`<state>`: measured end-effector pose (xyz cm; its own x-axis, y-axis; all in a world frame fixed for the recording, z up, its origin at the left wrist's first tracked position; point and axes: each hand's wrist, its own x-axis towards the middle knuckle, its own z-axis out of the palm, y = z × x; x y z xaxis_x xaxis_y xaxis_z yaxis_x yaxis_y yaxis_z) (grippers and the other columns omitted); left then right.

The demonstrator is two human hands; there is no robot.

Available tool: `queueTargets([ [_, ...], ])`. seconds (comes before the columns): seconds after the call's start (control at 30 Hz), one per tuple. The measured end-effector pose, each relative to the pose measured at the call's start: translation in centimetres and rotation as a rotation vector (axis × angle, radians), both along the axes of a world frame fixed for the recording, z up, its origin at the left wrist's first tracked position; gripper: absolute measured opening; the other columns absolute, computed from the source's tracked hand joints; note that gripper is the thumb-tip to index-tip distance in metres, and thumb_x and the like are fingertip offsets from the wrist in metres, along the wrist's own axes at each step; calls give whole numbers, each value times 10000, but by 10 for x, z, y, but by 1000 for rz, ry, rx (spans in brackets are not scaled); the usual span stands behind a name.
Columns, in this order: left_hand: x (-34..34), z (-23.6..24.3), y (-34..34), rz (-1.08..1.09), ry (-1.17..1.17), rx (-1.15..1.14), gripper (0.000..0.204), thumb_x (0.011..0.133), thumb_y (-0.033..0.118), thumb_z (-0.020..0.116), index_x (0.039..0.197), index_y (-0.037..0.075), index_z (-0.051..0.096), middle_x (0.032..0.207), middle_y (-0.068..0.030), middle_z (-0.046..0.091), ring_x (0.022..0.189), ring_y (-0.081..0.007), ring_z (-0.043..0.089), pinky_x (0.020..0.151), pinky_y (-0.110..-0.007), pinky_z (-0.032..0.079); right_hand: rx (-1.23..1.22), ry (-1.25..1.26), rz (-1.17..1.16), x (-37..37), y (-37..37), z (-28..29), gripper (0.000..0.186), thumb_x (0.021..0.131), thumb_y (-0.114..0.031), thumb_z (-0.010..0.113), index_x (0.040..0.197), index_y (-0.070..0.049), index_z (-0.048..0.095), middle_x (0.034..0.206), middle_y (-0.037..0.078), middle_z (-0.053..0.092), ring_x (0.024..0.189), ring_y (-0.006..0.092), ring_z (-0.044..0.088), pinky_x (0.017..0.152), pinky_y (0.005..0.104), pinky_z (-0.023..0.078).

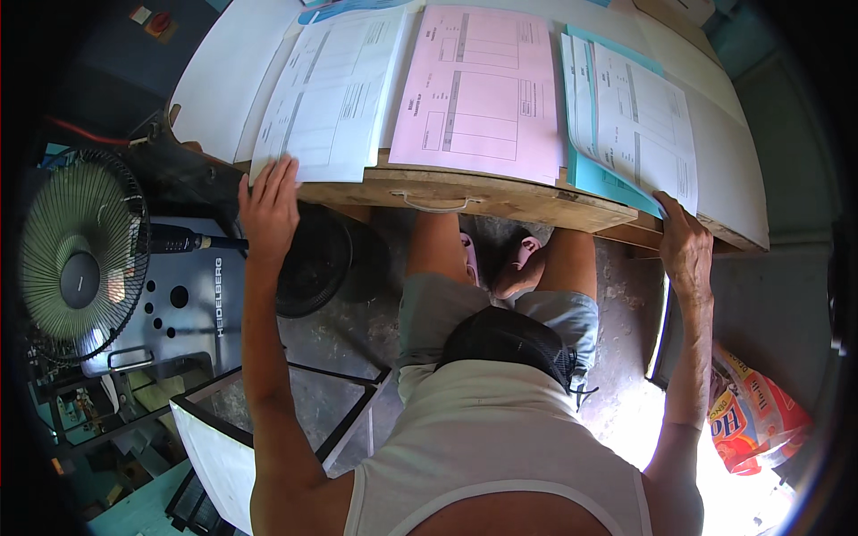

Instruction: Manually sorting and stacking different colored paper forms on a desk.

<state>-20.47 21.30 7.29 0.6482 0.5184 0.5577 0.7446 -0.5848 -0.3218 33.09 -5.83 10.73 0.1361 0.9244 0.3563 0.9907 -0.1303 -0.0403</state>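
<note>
Three stacks of printed forms lie side by side on the desk. At the left is a white stack (pixel 335 98); my left hand (pixel 271 207) rests flat on its near left corner, fingers stretched out and holding nothing. A pink stack (pixel 483 94) lies in the middle, untouched by either hand. On the right, white form sheets (pixel 639 121) lie over teal sheets (pixel 603 176). My right hand (pixel 686 239) is closed at the near right corner of these white sheets, which curve up slightly along their left edge. How many sheets it pinches cannot be seen.
The wooden desk has a drawer with a metal handle (pixel 435 204) at its front edge, above my knees. A grey fan (pixel 82 259) stands at the left beside a grey machine panel (pixel 192 295). A white-sided frame (pixel 214 447) is by my left elbow, a red plastic bag (pixel 755 415) by my right.
</note>
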Motion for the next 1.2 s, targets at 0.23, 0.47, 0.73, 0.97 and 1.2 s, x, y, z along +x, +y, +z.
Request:
queueTargets([
  [0.23,81,39,-5,-314,-534,-31,201,856,-22,723,1041,57,725,921,-94,732,812,-256,707,721,-364,569,25,180,-113,1,7,15,254,945,-4,578,1185,-49,651,849,218,695,769,417,675,716,462,539],
  [0.47,207,20,-15,-472,-13,-60,578,808,-97,631,1357,84,608,1234,-135,641,951,-237,691,861,-308,626,67,381,-246,20,19,33,274,967,-110,607,1219,-6,635,1038,233,696,968,395,664,869,440,498],
  [0.73,203,-1,-36,-620,141,-208,336,870,39,644,1196,-35,670,1347,-134,608,1233,-268,596,1005,-363,557,310,424,-139,45,49,45,365,959,-135,611,1309,-30,610,1099,191,706,971,295,660,900,379,494],
  [0.97,193,-17,-31,-716,-100,-109,243,860,20,672,1095,-19,720,1188,-129,702,1148,-264,661,1018,-417,541,306,164,-3,-28,137,65,278,960,-151,626,1233,-109,655,852,225,680,757,385,663,734,461,530],
  [1.2,187,-8,-46,-651,-172,-135,196,824,83,736,1014,38,755,1087,-68,722,1052,-238,671,935,-418,546,-140,-81,313,-133,165,26,348,839,-42,627,1179,-102,666,791,161,723,757,327,730,668,443,588],
])
